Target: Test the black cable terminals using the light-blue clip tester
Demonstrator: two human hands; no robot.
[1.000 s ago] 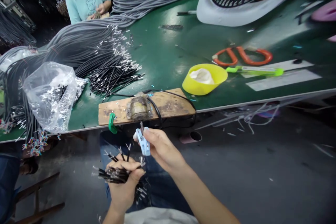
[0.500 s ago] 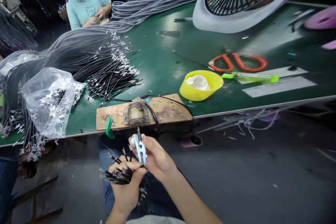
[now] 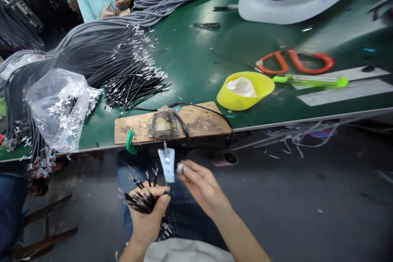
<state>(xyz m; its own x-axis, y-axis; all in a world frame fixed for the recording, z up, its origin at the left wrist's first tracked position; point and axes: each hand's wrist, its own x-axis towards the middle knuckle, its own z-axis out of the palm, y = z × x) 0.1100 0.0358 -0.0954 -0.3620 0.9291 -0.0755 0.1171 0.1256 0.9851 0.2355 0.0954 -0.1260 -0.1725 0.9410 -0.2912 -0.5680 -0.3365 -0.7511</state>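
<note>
The right hand (image 3: 201,186) has let go of the blue plug (image 3: 166,165): half a second ago its fingers wrapped the plug, and now they sit just beside it, pinched on a small pale bit. The plug now stands upright on a wire above the left hand (image 3: 147,217). The co-worker's hand (image 3: 119,0) has lifted a little.

Both forearms bare, no sleeves down to wrist. Left hand (image 3: 147,217) bare, no glove, no ring showing. Right hand (image 3: 201,186) bare too, no watch. Blue jeans on legs; pale grey shirt hem at bottom edge.
</note>
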